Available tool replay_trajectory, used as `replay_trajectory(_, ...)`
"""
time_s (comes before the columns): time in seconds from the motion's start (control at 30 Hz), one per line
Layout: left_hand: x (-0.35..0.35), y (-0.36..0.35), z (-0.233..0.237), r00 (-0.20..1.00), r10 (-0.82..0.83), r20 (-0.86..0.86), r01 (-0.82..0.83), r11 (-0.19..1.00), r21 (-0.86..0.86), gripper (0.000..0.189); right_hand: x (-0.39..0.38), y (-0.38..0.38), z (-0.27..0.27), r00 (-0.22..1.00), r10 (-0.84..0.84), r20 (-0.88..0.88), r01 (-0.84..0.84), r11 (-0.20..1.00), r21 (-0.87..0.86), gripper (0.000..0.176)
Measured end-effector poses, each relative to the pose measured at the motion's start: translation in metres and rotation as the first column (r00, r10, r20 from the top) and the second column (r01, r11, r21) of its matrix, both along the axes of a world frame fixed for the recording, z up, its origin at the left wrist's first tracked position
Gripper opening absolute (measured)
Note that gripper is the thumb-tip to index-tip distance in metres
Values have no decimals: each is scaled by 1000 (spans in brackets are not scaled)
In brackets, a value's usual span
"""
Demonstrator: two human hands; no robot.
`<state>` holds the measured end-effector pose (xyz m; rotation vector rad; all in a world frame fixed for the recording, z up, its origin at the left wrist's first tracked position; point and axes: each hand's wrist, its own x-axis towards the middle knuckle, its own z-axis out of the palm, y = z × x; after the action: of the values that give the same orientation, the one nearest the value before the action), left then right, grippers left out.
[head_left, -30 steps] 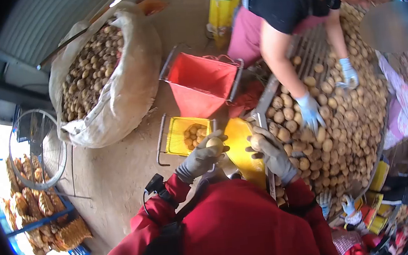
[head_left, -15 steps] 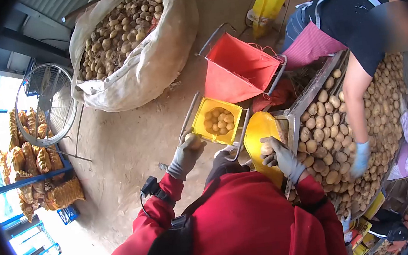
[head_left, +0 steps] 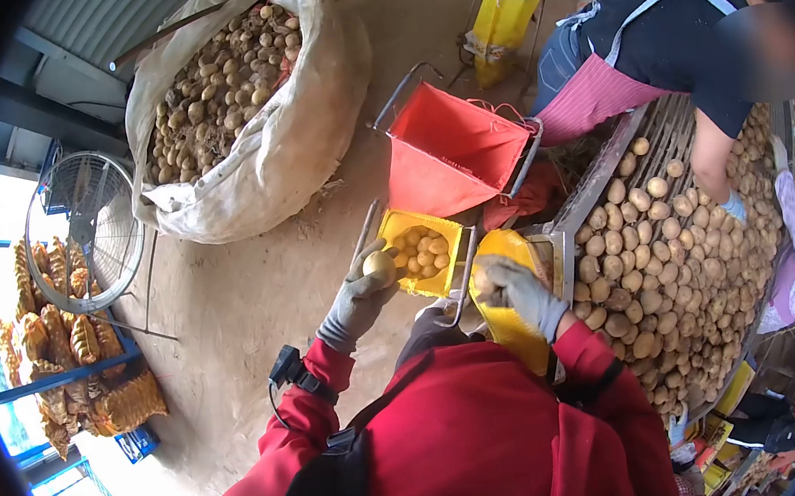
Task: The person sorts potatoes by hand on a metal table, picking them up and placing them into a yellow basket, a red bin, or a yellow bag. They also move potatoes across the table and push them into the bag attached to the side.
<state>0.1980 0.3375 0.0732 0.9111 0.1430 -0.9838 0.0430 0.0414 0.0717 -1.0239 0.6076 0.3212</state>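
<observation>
My left hand [head_left: 358, 301], in a grey glove, grips a pale potato [head_left: 379, 267] at the left rim of a yellow bag [head_left: 411, 219] on a metal frame. Several potatoes [head_left: 429, 252] lie inside that bag. My right hand [head_left: 522, 295], also gloved, has its fingers closed around another potato [head_left: 485, 282], slightly blurred. It is above a yellow sheet-like chute or bag [head_left: 523, 336], right of the framed bag. Beside it, many loose potatoes [head_left: 658, 284] cover a slatted table [head_left: 671, 130].
A red bag [head_left: 445, 146] on a frame stands ahead, with another yellow bag [head_left: 504, 14] beyond it. A large white sack [head_left: 284, 178] full of potatoes sits at the upper left, near a fan [head_left: 86, 232]. A co-worker [head_left: 674, 25] leans over the table.
My right hand has moved left with its potato, towards the framed yellow bag. My left hand has risen slightly beside the bag's rim. The co-worker's gloved hand has moved farther up the table.
</observation>
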Motion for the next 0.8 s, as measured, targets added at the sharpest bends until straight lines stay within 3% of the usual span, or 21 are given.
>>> replay_trajectory(0.03, 2, -4, 1, 1000, -20, 2, 20, 1000, -2, 74, 9, -5, -2, 1000, -18, 20, 19, 998, -54, 43)
replay_trajectory(0.07, 4, -10, 6, 998, -48, 39, 49, 999, -18, 74, 25, -11, 2, 987, -160, -15, 160, 986, -38, 42)
replay_trajectory(0.1, 7, -18, 15, 995, -69, 78, 72, 997, -33, 74, 38, -27, -5, 973, -227, -48, 230, 970, 74, 41)
replay_trajectory(0.17, 9, -28, 19, 982, -97, 163, 106, 993, -43, 75, 68, -32, 33, 933, -352, -74, 350, 936, -43, 35)
replay_trajectory(0.23, 14, -35, 17, 957, -126, 260, 140, 990, -36, 75, 60, -30, 40, 990, -130, 58, 142, 926, -350, 31)
replay_trajectory(0.3, 21, -38, 19, 981, -79, 178, 103, 986, -129, 65, 30, -34, 21, 991, -80, 108, 118, 901, -416, 31)
replay_trajectory(0.33, 28, -41, 12, 984, -66, 168, 76, 996, -52, 57, 7, -36, 16, 959, 148, 242, 50, 753, -657, 34)
replay_trajectory(0.4, 74, -20, -25, 986, 32, 165, -23, 998, -55, 30, -22, -17, 20, 977, -172, 128, 210, 891, -402, 37)
replay_trajectory(0.43, 122, -8, -56, 982, 91, 163, -68, 987, -143, 13, -34, -12, 33, 955, -292, -45, 267, 919, -292, 38)
replay_trajectory(0.5, 161, -21, 65, 870, 472, 143, -473, 881, -29, 19, -76, -10, 23, 955, -296, -28, 267, 897, -352, 37)
replay_trajectory(0.57, 257, 48, -30, 832, 379, 405, -379, 922, -84, 28, -101, -8, -7, 954, -298, 6, 266, 841, -471, 39)
replay_trajectory(0.6, 294, 68, -77, 778, 198, 596, -141, 980, -141, 34, -135, -8, -45, 966, -156, 206, 257, 638, -725, 38)
replay_trajectory(0.63, 329, 74, -116, 633, 60, 772, 202, 950, -240, 41, -134, -4, 3, 960, 29, 280, 252, 357, -900, 38)
replay_trajectory(0.67, 307, 32, -109, 742, 87, 665, 24, 987, -157, 42, -142, -6, 32, 976, 56, 212, 198, 196, -960, 42)
replay_trajectory(0.7, 265, -9, -109, 792, 32, 610, -3, 999, -50, 44, -162, -3, 21, 991, -2, 133, 133, -65, -989, 44)
replay_trajectory(0.73, 225, -51, -116, 804, -76, 590, 66, 997, 39, 46, -184, -1, 4, 994, 11, 111, 111, -43, -993, 52)
replay_trajectory(0.77, 175, -116, -132, 757, -267, 597, 275, 958, 80, 48, -203, 3, 13, 997, -58, 50, 48, -47, -998, 57)
replay_trajectory(0.8, 151, -146, -153, 701, -372, 609, 471, 882, -3, 47, -222, 17, 25, 992, -125, -13, -19, -45, -999, 63)
